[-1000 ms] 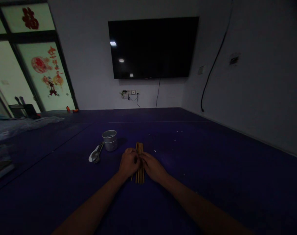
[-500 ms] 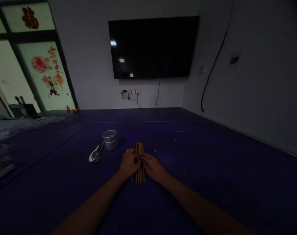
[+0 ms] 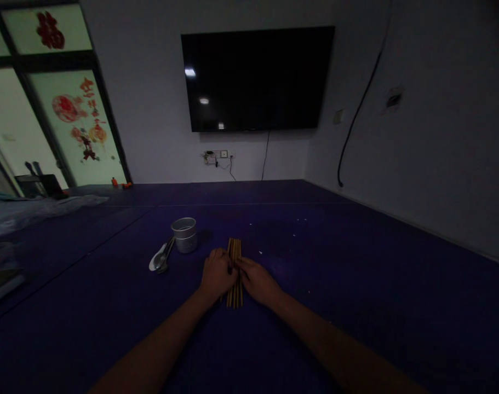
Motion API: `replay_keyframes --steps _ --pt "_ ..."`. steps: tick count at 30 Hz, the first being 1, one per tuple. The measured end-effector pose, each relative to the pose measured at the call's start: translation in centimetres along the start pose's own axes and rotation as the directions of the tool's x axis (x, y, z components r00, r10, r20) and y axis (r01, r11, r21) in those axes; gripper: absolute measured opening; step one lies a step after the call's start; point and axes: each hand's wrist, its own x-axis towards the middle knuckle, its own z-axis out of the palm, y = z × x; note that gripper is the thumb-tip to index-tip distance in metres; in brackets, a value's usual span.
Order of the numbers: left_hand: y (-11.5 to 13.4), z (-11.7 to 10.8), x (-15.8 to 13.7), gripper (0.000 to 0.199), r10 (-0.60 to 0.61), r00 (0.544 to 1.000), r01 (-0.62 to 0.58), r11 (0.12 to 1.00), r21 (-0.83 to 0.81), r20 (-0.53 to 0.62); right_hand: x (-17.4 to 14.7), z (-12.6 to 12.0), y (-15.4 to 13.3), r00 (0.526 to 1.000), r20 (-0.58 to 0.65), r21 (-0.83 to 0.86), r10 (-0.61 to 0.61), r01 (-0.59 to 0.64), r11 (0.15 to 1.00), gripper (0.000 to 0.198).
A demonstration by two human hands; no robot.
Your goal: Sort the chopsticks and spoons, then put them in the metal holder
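Several chopsticks (image 3: 235, 295) lie side by side on the dark purple surface, pointing away from me. My left hand (image 3: 218, 273) grips them from the left, its fingers curled over their middle. From the other side my right hand (image 3: 257, 278) pinches the bundle, thumb and fingers drawn together against it. Both hands partly hide the sticks, whose far and near ends show. Left of them stands a grey metal cup (image 3: 185, 236). Beside the cup lie a white spoon (image 3: 156, 260) and metal spoons (image 3: 164, 260), partly overlapping.
Small white scraps (image 3: 261, 252) are scattered on the purple tabletop (image 3: 298, 339). Clear plastic sheeting (image 3: 47, 210) lies at the far left, near a dark caddy (image 3: 44, 185). A television (image 3: 257, 79) hangs on the back wall; a black cable (image 3: 358, 112) runs down the right wall.
My left hand's fingers have closed in slightly around the chopsticks, and the gap by the thumb is smaller. The near ends of the sticks have shifted a little left. The cup and spoons stay put.
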Motion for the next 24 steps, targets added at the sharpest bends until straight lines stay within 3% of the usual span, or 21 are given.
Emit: replay_keyframes --steps 13,24 --pt "0.08 0.01 -0.13 0.011 0.043 0.999 -0.043 0.999 0.007 0.024 -0.09 0.04 -0.02 1.0 0.005 -0.041 0.007 -0.007 0.999 0.045" --pt "0.17 0.53 -0.08 0.017 0.054 0.997 -0.054 0.999 0.003 0.051 0.01 -0.45 -0.37 0.994 0.032 -0.185 0.104 -0.096 0.978 0.042"
